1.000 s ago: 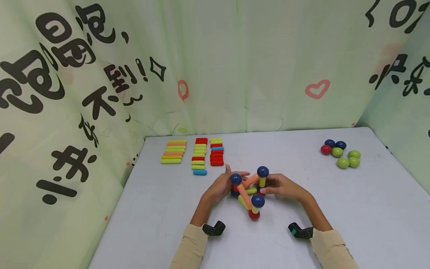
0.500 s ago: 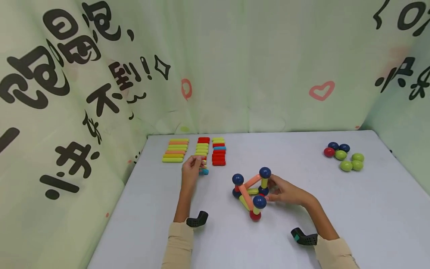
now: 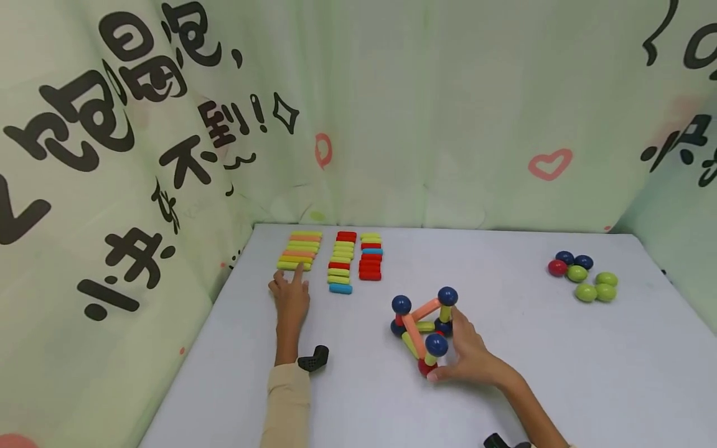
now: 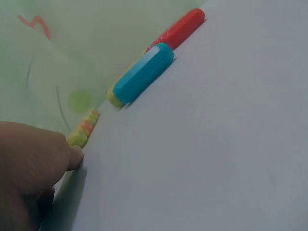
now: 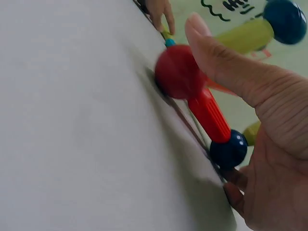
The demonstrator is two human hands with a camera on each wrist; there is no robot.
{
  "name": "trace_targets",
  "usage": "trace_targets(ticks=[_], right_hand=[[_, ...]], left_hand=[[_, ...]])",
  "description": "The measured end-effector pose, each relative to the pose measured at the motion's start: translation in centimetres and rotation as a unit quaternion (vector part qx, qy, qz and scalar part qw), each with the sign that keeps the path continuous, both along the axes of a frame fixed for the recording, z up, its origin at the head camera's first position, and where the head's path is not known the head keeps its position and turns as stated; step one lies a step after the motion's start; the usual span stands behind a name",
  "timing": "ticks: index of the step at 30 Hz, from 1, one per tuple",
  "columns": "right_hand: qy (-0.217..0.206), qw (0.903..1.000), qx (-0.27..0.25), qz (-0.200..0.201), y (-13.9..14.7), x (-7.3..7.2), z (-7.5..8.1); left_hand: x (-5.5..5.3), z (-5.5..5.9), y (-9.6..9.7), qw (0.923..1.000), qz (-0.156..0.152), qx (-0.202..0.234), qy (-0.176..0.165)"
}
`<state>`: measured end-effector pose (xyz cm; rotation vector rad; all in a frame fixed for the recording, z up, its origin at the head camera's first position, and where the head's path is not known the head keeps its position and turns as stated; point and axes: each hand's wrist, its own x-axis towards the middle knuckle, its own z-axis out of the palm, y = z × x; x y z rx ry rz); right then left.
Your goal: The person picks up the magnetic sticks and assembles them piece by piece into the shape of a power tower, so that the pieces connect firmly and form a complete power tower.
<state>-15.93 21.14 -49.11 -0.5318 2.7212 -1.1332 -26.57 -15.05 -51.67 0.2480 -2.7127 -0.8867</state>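
A frame of magnetic building rods and balls stands mid-table, with dark blue balls on top and salmon, yellow-green and red rods between. My right hand grips its right side. The thumb lies against the red ball at the near corner, and the fingers reach the lower blue ball at the far corner. Over at the left, my left hand has its fingertips at the nearest yellow-green rod of the left column. In the left wrist view, the left hand's fingers partly cover that column's near end.
Two more columns of rods lie right of the left hand, one ending in a blue rod, the other in red rods. At the back right are loose balls: several green balls, two dark blue and one red. A printed curtain encloses the table.
My left hand has left the frame, passed over the middle rod column and moved on to the left column. My right hand's thumb has shifted to the frame's near red ball.
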Motion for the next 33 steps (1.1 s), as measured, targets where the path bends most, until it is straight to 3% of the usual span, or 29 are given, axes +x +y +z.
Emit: trace_targets(ticks=[4,9,14,18,21,24,27,29,31,33], right_hand=[[0.025,0.9985,-0.006,-0.048,-1.8,1.0,-0.7],[0.041,0.9947,-0.028,-0.091,-3.5,1.8,-1.7],[0.061,0.9925,-0.028,-0.103,-3.7,2.1,-1.9],[0.075,0.9921,-0.026,-0.097,-3.1,2.0,-1.7],[0.082,0.9919,-0.029,-0.093,-2.4,1.8,-1.7],[0.083,0.9919,-0.053,-0.080,-1.7,1.3,-1.5],[0.063,0.9929,-0.088,-0.050,-0.9,0.6,-1.2],[0.040,0.9937,-0.100,-0.032,-0.5,0.2,-1.0],[0.013,0.9946,-0.101,-0.019,-0.2,-0.2,-0.7],[-0.006,0.9952,-0.097,-0.012,0.0,-0.4,-0.5]], left_hand=[[-0.3,0.2,-0.1,0.9991,0.034,-0.023,0.007],[-0.3,0.4,-0.1,0.9964,0.080,0.006,0.028],[-0.2,0.6,-0.3,0.9928,0.106,-0.025,0.050],[-0.2,1.0,-0.3,0.9890,0.137,-0.038,0.040],[0.0,1.5,0.1,0.9891,0.142,0.007,0.040],[-0.2,2.2,1.0,0.9858,0.121,0.092,0.072],[-0.4,3.1,2.1,0.9711,0.086,0.183,0.126],[-0.5,3.7,2.8,0.9564,0.056,0.246,0.146],[-0.5,4.2,3.5,0.9390,0.022,0.313,0.141],[-0.5,4.4,4.4,0.9184,-0.009,0.381,0.108]])
